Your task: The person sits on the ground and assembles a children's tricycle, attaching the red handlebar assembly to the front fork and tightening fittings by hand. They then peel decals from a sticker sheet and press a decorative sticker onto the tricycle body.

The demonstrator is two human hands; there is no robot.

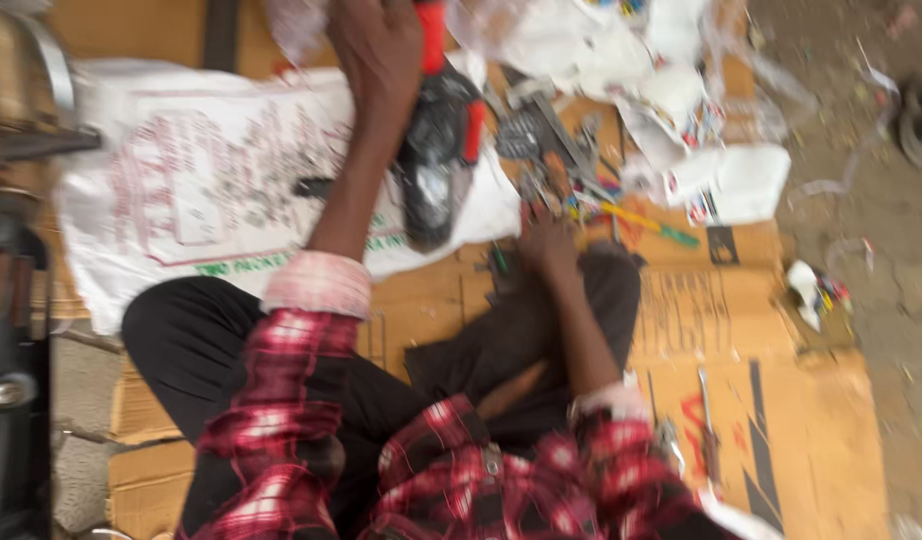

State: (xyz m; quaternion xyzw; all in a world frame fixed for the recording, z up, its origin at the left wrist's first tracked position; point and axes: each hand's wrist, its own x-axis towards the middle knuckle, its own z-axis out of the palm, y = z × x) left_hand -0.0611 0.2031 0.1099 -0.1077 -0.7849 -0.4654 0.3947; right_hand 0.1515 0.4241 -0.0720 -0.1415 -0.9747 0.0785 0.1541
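Gripping the red-and-black power tool (439,150) near its top, your left hand (376,45) stays hard to read — blur hides whether the fingers truly clench. It looks heavy and rigid; hold the black body. Your right hand (546,245) rests fingers-down at the pile of small tools (561,165).

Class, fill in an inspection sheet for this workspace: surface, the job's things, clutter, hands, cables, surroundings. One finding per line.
Surface: flattened cardboard with a white printed sack spread on it.
Job's things: black and red power tool, raised over the sack.
Clutter: pile of small tools; yellow-handled screwdriver; white wrappers.
Hands: left hand up by the power tool, grip blurred; right hand down at the small tools, fingers unclear.
Cables: nothing seen.
Surroundings: dirt ground; dark machinery at the left edge.
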